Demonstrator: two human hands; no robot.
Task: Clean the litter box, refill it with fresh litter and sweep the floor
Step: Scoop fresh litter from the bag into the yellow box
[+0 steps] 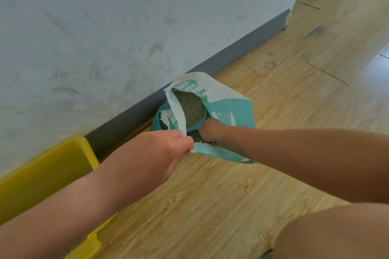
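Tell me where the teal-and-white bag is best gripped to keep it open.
Pinch the near rim of the bag, coming from the near left, as the left hand does: the film is limp, and the right hand fills the mouth's right side.

Scuffed white wall [105, 27], grey skirting board [210, 65], wood-look floor [210, 195]

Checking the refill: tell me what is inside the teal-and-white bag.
Grey litter heaped in a blue container, the right hand at its rim. Its fingers and the bag bottom are covered.
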